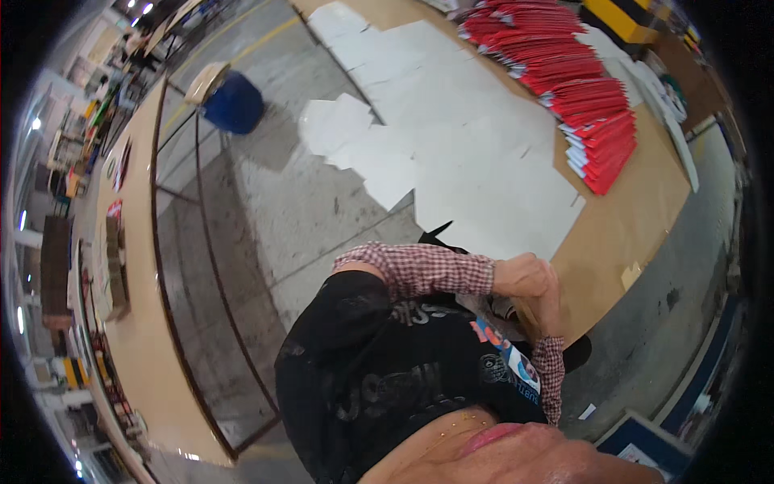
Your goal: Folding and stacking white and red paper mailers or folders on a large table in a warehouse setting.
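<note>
large white jagged-edged sheets [484, 137] are spread on the tan smooth-topped table [621, 218], some hung past its left edge. just beside their near edge, the curled l. hand [518, 276] is pressed to the r. hand [549, 294]; r. fingers mostly hidden, & whether anything's gripped btwn them can't be told. at far right, a long fanned row of flat red packets w/ white edges [580, 105] is laid on the table. at far left, a round blue drum [233, 102] is stood on the grey floor [306, 218], nr a long tan second table [143, 282].
</note>
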`<action>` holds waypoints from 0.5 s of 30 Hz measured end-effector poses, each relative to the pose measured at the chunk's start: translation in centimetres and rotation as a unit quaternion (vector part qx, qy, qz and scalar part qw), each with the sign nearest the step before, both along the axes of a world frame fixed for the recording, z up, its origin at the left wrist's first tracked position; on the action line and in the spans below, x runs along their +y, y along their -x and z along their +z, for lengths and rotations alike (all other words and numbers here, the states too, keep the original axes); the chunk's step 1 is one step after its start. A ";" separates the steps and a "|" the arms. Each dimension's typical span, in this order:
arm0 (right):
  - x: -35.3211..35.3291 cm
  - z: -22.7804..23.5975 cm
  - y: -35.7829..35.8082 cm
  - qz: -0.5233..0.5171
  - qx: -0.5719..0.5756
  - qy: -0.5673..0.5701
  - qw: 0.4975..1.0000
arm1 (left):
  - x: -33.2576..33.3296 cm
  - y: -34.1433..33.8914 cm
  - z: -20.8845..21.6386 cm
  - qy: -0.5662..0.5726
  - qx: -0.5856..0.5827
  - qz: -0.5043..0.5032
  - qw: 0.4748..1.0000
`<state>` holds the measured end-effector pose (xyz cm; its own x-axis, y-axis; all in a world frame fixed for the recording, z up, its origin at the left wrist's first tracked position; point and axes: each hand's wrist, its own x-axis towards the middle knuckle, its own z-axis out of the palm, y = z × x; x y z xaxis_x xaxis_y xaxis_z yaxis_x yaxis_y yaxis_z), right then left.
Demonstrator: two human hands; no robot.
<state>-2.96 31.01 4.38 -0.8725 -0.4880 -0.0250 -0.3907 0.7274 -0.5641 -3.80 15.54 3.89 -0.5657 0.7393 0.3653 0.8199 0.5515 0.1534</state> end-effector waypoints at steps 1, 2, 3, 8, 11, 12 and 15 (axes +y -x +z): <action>0.3 -1.6 0.0 0.014 -0.011 -0.002 1.000 | 0.5 -0.5 -1.2 -0.036 -0.029 -0.014 0.999; 1.0 -3.5 0.1 0.028 0.048 0.020 0.998 | 0.4 -0.6 -2.1 -0.071 -0.055 -0.028 0.996; 1.3 -3.9 0.1 0.035 0.108 0.042 0.993 | -0.6 -0.9 -1.2 -0.073 -0.061 -0.020 0.995; 0.7 -1.0 0.4 0.069 0.094 0.035 0.993 | -12.2 -6.5 -2.0 -0.474 -0.133 0.451 0.745; 1.8 -2.3 1.7 -0.018 -0.053 0.163 0.985 | -18.7 -9.0 -7.7 -0.655 -0.202 0.543 0.485; 1.7 -1.9 2.3 -0.054 -0.077 0.101 0.990 | -19.2 -9.3 -8.9 -0.653 -0.202 0.548 0.482; 1.2 -0.7 2.6 -0.131 -0.098 0.041 0.986 | -19.3 -7.4 -10.1 -0.724 -0.253 0.554 0.323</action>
<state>-5.51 32.25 3.63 -0.9511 -0.2547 -0.1748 -0.0741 0.7375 -0.6713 3.65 -3.71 -6.21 -0.4474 -0.7589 -0.4732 -0.0905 -0.4880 0.8681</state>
